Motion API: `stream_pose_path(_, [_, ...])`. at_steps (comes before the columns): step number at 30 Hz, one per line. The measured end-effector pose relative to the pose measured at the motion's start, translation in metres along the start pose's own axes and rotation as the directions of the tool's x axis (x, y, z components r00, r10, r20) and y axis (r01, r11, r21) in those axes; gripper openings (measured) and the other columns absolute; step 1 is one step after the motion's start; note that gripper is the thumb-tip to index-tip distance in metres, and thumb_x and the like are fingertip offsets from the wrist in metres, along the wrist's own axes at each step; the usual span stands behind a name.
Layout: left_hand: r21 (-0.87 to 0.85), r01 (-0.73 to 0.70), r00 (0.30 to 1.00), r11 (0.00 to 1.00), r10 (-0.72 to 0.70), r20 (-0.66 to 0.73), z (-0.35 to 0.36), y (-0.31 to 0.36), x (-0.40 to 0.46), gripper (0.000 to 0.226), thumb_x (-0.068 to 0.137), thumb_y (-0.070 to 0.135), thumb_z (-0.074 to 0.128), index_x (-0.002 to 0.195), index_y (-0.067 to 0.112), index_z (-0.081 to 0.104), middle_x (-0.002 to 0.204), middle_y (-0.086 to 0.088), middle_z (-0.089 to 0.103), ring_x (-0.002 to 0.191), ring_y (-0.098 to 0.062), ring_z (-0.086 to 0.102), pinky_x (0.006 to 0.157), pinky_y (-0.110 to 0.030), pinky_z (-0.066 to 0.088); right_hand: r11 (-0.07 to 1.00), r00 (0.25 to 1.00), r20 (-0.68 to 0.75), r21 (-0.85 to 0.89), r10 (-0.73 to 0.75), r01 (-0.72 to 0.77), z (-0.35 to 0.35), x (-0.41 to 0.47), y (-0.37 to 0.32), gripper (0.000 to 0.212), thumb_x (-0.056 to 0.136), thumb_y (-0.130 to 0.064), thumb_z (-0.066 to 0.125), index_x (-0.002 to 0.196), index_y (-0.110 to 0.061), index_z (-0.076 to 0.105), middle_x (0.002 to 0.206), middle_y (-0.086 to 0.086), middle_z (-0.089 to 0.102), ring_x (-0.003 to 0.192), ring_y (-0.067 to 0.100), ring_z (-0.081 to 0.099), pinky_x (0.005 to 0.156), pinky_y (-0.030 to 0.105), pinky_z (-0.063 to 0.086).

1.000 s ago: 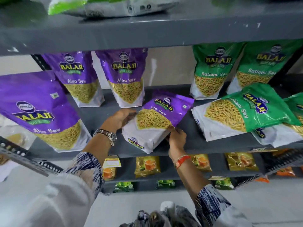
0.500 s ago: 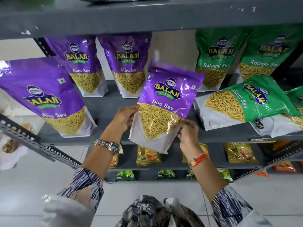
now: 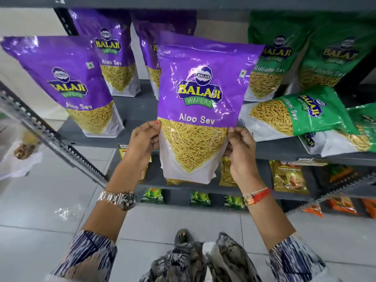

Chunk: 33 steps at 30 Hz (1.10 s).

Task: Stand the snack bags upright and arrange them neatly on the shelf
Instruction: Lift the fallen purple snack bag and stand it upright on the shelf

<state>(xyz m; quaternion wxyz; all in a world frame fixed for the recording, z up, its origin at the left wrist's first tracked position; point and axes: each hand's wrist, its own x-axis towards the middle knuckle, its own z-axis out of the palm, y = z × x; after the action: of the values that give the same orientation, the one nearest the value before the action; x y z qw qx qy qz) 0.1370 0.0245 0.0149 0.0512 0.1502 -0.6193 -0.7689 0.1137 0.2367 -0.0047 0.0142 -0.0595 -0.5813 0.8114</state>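
Observation:
I hold a purple Aloo Sev bag [image 3: 200, 102] upright in the air in front of the grey shelf [image 3: 138, 107], clear of its surface. My left hand [image 3: 143, 139] grips its left edge and my right hand [image 3: 242, 145] grips its right edge. Three purple Aloo Sev bags stand on the shelf: one at the front left [image 3: 67, 86], one behind it [image 3: 110, 51], and one [image 3: 150, 58] partly hidden by the held bag. Two green Ratlami Sev bags [image 3: 274, 55] stand at the back right. Two more green bags [image 3: 295, 112] lie flat, stacked at the front right.
A perforated metal rail [image 3: 46, 135] slants across the lower left. Below, a lower shelf [image 3: 254, 192] holds small yellow, green and orange packets. The upper shelf edge [image 3: 183, 1] runs across the top. White floor tiles lie beneath.
The purple bag lay tilted on the shelf a second ago. Both hands have lifted it off, turned it upright and brought it toward me.

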Motion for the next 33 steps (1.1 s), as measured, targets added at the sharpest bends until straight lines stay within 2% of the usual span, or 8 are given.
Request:
stream_pose_path(4, [0.009,-0.005,0.994,1.0,0.005,-0.111,-0.022,-0.004,0.01,0.025,0.093,0.013,0.044,0.072,0.02,0.055,0.052,0.014,0.067,0.048,0.001,0.061,0.051,-0.017,0.051,1.0,0.999,0.054,-0.016,0.0,0.001,0.022,0.002,0.006,0.018,0.094,-0.012,0.047,0.079,-0.02,0.052,0.078,0.002,0.058,0.076,0.016,0.055,0.066,0.031,0.046])
stream_pose_path(9, [0.034,-0.025,0.973,0.999,0.032,-0.23,-0.034,0.002,0.034,0.027,0.094,0.009,0.039,0.073,0.023,0.049,0.042,0.016,0.061,0.04,0.004,0.053,0.057,-0.015,0.048,0.998,0.994,0.111,-0.054,0.023,-0.017,0.06,0.024,0.013,0.019,0.096,-0.014,0.045,0.079,-0.021,0.05,0.081,0.0,0.062,0.079,0.014,0.059,0.087,0.047,0.049])
stream_pose_path(15, [-0.066,-0.016,0.957,0.998,-0.004,-0.291,-0.051,0.011,0.072,0.025,0.093,0.009,0.038,0.075,0.023,0.048,0.073,0.002,0.056,0.072,-0.011,0.052,0.069,-0.031,0.044,0.996,0.984,0.157,0.001,0.085,-0.087,0.103,0.052,0.024,0.015,0.097,-0.019,0.042,0.083,-0.023,0.047,0.088,-0.003,0.064,0.082,0.011,0.062,0.076,0.04,0.052])
stream_pose_path(23, [-0.186,0.006,0.937,0.983,-0.07,-0.343,-0.065,0.011,0.099,0.024,0.096,0.009,0.035,0.083,0.024,0.049,0.083,0.001,0.058,0.077,-0.014,0.055,0.076,-0.038,0.049,0.997,0.981,0.18,-0.003,0.078,-0.079,0.133,0.07,0.043,0.013,0.097,-0.018,0.043,0.085,-0.021,0.048,0.085,0.002,0.06,0.084,0.018,0.059,0.085,0.052,0.049])
stream_pose_path(26, [-0.265,-0.055,0.926,0.963,-0.05,-0.374,-0.063,0.008,0.097,0.018,0.096,0.013,0.037,0.106,0.017,0.051,0.097,-0.002,0.063,0.093,-0.02,0.059,0.09,-0.044,0.046,0.999,0.98,0.19,0.001,0.053,-0.054,0.134,0.067,0.044,0.008,0.096,-0.021,0.044,0.09,-0.02,0.049,0.092,-0.001,0.062,0.086,0.01,0.062,0.082,0.041,0.053])
stream_pose_path(28, [-0.289,-0.079,0.917,0.954,-0.044,-0.396,-0.06,0.0,0.097,0.032,0.095,0.016,0.038,0.128,0.014,0.042,0.119,-0.008,0.059,0.111,-0.024,0.056,0.099,-0.042,0.044,0.998,0.983,0.175,0.0,0.058,-0.059,0.133,0.066,0.049,0.005,0.096,-0.021,0.045,0.096,-0.019,0.05,0.096,-0.004,0.062,0.089,0.007,0.062,0.086,0.04,0.052])
stream_pose_path(31, [-0.207,-0.186,0.857,0.96,0.056,-0.513,-0.051,-0.018,0.086,0.039,0.095,0.02,0.039,0.134,0.018,0.036,0.135,-0.007,0.048,0.123,-0.021,0.048,0.105,-0.034,0.041,0.998,0.991,0.123,-0.015,0.06,-0.059,0.125,0.06,0.054,0.014,0.095,-0.019,0.047,0.109,-0.018,0.048,0.101,-0.012,0.06,0.093,0.001,0.06,0.088,0.035,0.051])
stream_pose_path(33, [-0.081,-0.351,0.75,0.933,0.228,-0.621,-0.036,-0.027,0.071,0.039,0.094,0.02,0.043,0.132,0.013,0.04,0.136,-0.005,0.047,0.124,-0.012,0.047,0.102,-0.021,0.041,1.0,0.998,0.057,-0.017,0.022,-0.021,0.113,0.054,0.054,0.019,0.094,-0.017,0.049,0.113,-0.019,0.047,0.103,-0.013,0.059,0.095,-0.002,0.058,0.086,0.028,0.05])
